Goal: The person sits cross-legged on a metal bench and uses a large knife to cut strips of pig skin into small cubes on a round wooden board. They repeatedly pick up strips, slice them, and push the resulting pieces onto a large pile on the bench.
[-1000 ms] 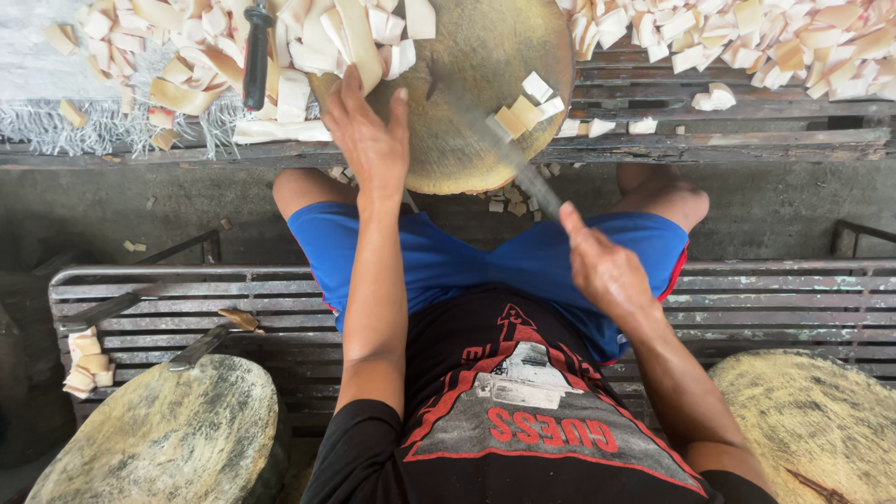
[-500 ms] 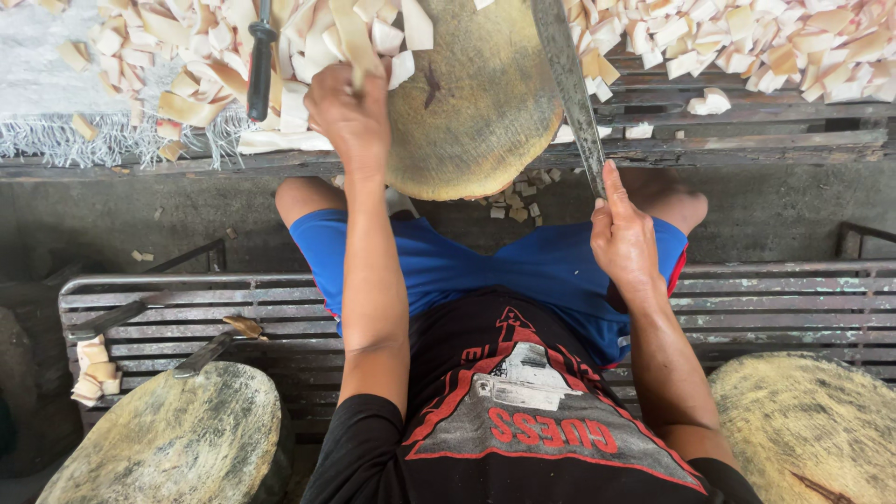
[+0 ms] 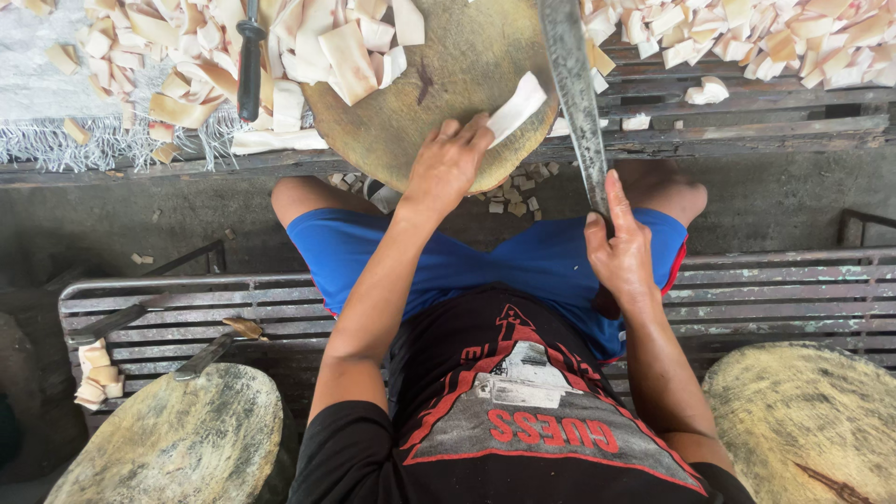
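Viewed from above, you sit on a slatted metal bench (image 3: pixel 784 289) facing a low slatted desk (image 3: pixel 747 126) that carries the work. At the desk's near edge lies a round wooden chopping block (image 3: pixel 448 65), its near rim hanging over the edge above your knees. Two more round wooden blocks sit either side of you, one at lower left (image 3: pixel 177 439) and one at lower right (image 3: pixel 812 420). Heaps of pale cut pieces (image 3: pixel 747 33) cover the desk to both sides of the chopping block, and several larger slices rest on the block's far left part. Your right hand (image 3: pixel 621 247) is wrapped around the handle of a long cleaver (image 3: pixel 574 93), thumb laid up along the handle and fingers pressed shut about it; the blade points away from you and stands raised over the right rim of the block. Your left hand (image 3: pixel 448 163) rests on the block's near rim, its fingers pinching the lower end of a single white strip (image 3: pixel 516 105) that lies tilted on the block, just left of the blade and not touching it. A second knife with a black handle (image 3: pixel 249 65) lies among the pieces at upper left. Two further tools (image 3: pixel 210 350) lie on the bench slats to your left, near a small stack of pale pieces (image 3: pixel 96 373). Small offcuts (image 3: pixel 509 191) are scattered on the ground between your knees.
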